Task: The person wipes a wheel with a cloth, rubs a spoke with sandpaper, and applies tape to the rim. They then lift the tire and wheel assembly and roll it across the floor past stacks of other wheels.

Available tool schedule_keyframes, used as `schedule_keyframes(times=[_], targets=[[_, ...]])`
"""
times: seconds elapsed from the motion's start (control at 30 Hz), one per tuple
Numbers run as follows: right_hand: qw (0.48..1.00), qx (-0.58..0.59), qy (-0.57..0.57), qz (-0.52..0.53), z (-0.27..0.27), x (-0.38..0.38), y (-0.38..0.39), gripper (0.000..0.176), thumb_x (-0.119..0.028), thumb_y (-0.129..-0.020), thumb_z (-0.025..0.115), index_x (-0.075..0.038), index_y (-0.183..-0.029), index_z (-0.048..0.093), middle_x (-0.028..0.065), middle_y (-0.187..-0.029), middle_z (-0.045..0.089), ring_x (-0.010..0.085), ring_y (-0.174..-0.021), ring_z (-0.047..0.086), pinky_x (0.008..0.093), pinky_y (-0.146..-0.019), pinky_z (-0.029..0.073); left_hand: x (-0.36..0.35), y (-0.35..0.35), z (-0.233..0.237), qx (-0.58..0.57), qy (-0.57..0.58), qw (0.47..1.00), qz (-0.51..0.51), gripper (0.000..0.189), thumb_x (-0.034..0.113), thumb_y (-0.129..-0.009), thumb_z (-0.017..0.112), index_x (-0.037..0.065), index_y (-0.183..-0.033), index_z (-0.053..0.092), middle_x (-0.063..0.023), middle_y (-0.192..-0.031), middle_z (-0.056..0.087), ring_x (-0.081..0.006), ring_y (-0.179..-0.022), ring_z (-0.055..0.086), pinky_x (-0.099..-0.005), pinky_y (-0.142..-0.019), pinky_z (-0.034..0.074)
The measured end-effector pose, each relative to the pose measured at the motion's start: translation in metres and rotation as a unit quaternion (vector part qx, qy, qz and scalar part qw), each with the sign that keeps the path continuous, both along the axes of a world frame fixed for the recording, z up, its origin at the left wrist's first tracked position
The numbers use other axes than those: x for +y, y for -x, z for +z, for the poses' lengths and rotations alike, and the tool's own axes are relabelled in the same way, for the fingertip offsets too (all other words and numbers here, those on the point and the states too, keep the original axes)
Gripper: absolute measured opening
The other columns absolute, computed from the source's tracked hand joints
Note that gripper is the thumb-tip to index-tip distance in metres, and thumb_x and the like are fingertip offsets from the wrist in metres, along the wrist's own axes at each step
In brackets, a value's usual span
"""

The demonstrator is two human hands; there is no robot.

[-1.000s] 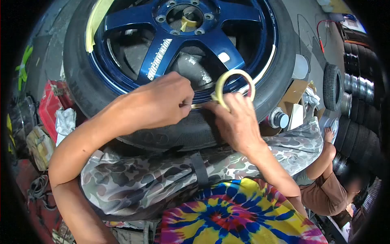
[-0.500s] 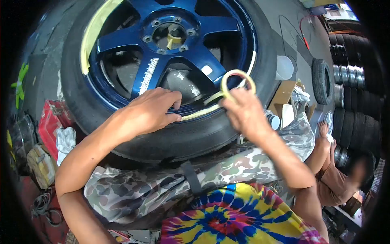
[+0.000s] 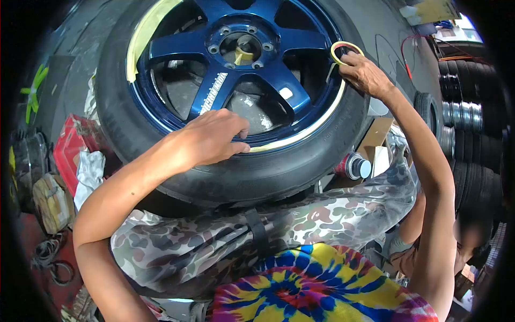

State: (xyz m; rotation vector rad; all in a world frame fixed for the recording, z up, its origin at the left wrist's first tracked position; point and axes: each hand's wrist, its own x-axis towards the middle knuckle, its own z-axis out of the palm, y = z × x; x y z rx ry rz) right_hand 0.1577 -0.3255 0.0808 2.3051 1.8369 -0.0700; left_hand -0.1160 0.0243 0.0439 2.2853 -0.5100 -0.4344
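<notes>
A blue six-spoke wheel (image 3: 214, 88) sits inside a black tire (image 3: 214, 182). My right hand (image 3: 365, 75) grips a roll of masking tape (image 3: 347, 45) at the rim's right edge. Pale tape (image 3: 316, 124) runs along the rim's lower right edge, from near the roll to my left hand (image 3: 215, 137). The left thumb presses the tape's end on the lower rim, its fingers curled but apart. Wider yellow tape (image 3: 144, 38) covers the rim's upper left edge. A small piece of tape lies in the wheel's centre hole (image 3: 243, 55).
A can (image 3: 356, 166) and a cardboard box (image 3: 374, 140) stand right of the tire. A red case (image 3: 72, 142) with a grey cloth (image 3: 90, 176) is at left. Stacked tires (image 3: 472, 107) line the far right, where another person (image 3: 410, 236) sits.
My right hand has moved up and right along the rim with the roll, and the tape strip now reaches farther. My left hand keeps its place on the lower rim; the view has shifted slightly.
</notes>
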Motion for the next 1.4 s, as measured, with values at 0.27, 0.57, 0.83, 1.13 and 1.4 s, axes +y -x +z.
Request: schedule_keyframes(times=[0.27, 0.57, 0.83, 1.13, 1.4], targets=[[0.992, 0.008, -0.114, -0.055, 0.008, -0.011, 0.058, 0.015, -0.005, -0.091, 0.069, -0.004, -0.105, 0.065, 0.0113, -0.106, 0.063, 0.0316, -0.1, 0.066, 0.0479, -0.09, 0.055, 0.022, -0.01, 0.026, 0.051, -0.052, 0.997, -0.023, 0.024, 0.015, -0.093, 0.075, 0.003, -0.114, 0.072, -0.0148, -0.093, 0.07, -0.0332, -0.096, 0.069, -0.0457, -0.087, 0.054], [0.574, 0.639, -0.463, -0.219, 0.117, 0.142, 0.112, 0.026, -0.019, -0.102, 0.059, -0.013, -0.128, 0.059, 0.0002, -0.079, 0.052, 0.0157, -0.069, 0.056, 0.0343, -0.066, 0.047, 0.056, -0.074, 0.115, 0.083, 0.348, 0.929, 0.099, 0.059, 0.04, -0.107, 0.067, -0.002, -0.146, 0.054, -0.0131, -0.117, 0.072, -0.0174, -0.096, 0.071, -0.0336, -0.087, 0.062], [0.799, 0.348, -0.471, -0.137, 0.087, 0.207, 0.141, 0.041, -0.032, -0.108, 0.062, -0.004, -0.137, 0.063, 0.0125, -0.117, 0.068, 0.0238, -0.114, 0.066, 0.0392, -0.102, 0.052, 0.148, 0.028, 0.186, -0.009, 0.156, 0.94, 0.303, 0.033, 0.034, -0.107, 0.068, 0.004, -0.12, 0.07, -0.0107, -0.099, 0.074, -0.0171, -0.081, 0.072, -0.0292, -0.074, 0.063], [0.947, 0.312, -0.071, 0.02, 0.021, 0.1, 0.18, 0.047, -0.03, -0.089, 0.081, -0.003, -0.125, 0.07, 0.0157, -0.118, 0.06, 0.0338, -0.113, 0.06, 0.046, -0.095, 0.051, 0.262, 0.26, 0.058, -0.015, -0.404, 0.747, 0.528, 0.031, 0.025, -0.096, 0.074, -0.007, -0.099, 0.073, -0.029, -0.085, 0.069, -0.0448, -0.081, 0.069, -0.0521, -0.071, 0.051], [0.916, 0.402, 0.008, -0.013, -0.002, 0.092, 0.194, 0.091, -0.066, -0.088, 0.076, 0.005, -0.142, 0.06, 0.0263, -0.139, 0.06, 0.0384, -0.128, 0.06, 0.0513, -0.111, 0.048, 0.138, 0.171, 0.095, 0.075, -0.112, 0.773, 0.62, 0.047, 0.037, -0.109, 0.057, -0.006, -0.12, 0.071, -0.0245, -0.122, 0.071, -0.0327, -0.117, 0.067, -0.0434, -0.102, 0.051]])
